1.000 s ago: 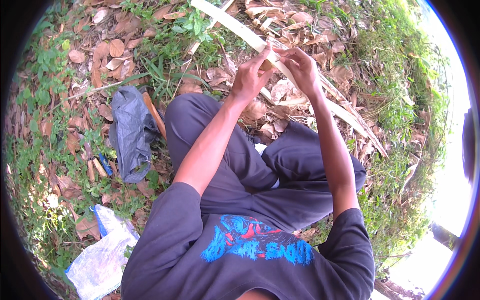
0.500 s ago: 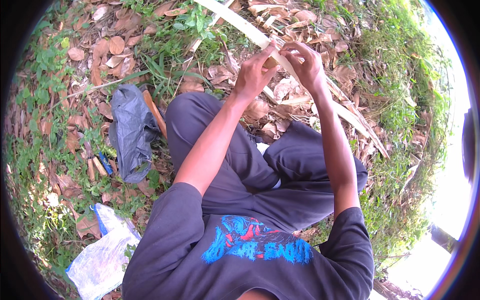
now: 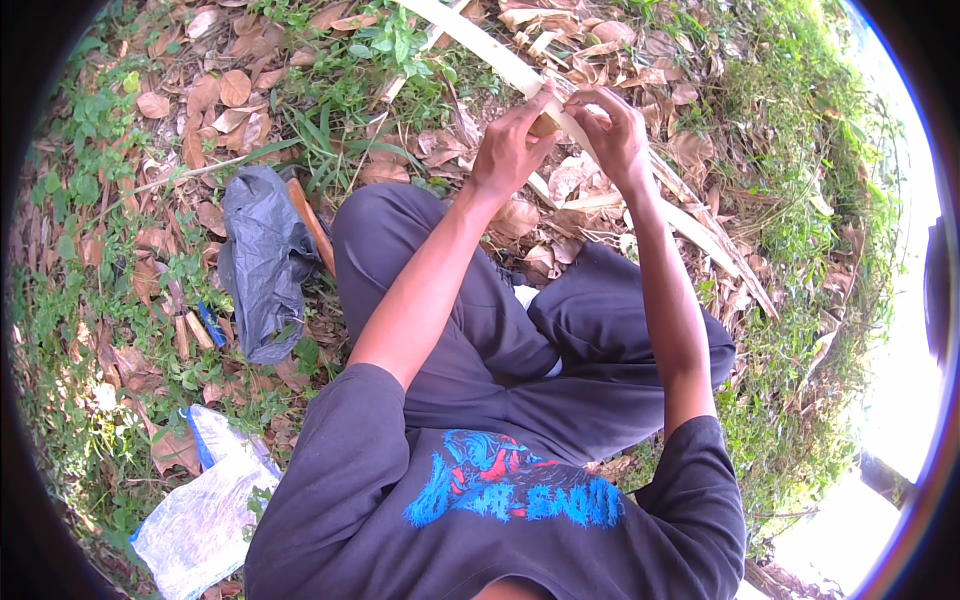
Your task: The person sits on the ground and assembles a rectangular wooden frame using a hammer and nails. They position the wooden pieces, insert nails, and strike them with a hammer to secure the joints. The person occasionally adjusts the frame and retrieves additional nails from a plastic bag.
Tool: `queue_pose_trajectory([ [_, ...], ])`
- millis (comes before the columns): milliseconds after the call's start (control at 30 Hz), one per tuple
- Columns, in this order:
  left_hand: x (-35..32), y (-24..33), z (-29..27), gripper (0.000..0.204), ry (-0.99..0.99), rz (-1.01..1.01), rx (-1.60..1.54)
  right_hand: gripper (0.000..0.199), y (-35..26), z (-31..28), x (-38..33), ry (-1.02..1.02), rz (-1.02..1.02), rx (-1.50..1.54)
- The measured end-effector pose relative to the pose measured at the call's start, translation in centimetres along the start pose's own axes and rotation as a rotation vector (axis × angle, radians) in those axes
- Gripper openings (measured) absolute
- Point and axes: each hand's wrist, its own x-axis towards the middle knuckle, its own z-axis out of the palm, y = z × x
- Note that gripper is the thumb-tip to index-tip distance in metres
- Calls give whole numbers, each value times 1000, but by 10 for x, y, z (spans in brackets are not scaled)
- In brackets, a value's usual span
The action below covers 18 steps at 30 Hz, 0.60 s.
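Observation:
A long, pale, flat strip (image 3: 480, 45) slants from the top edge down between my two hands. My left hand (image 3: 512, 150) is closed on it, thumb and fingertips at its near side. Across from it, my right hand (image 3: 615, 140) has its fingers bent and pinched at the strip's right edge. Whatever small piece may be between the right fingertips is too small to make out. The lower end of the strip passes behind the right hand and wrist.
Left of my crossed legs lie a dark plastic bag (image 3: 262, 265) and a brown wooden piece (image 3: 311, 228). Several small handled tools (image 3: 195, 330) rest farther left, above a clear plastic bag (image 3: 200, 520). Split pale strips (image 3: 705, 235) lie on dry leaves at the right.
My hands stay almost where they were on the strip. The right fingers have shifted very slightly.

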Motion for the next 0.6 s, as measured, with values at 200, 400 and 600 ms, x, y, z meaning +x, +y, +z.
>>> queue_pose_trajectory([
  [200, 1, 4, 4, 76, 71, 69, 22, 17, 0, -1, -1, 15, 21, 5],
  [400, 1, -1, 3, 77, 23, 49, 18, 19, 2, 1, -2, 33, 22, -14],
  [600, 2, 0, 5, 75, 61, 90, 12, 22, 1, 5, -4, 77, -2, -7],
])
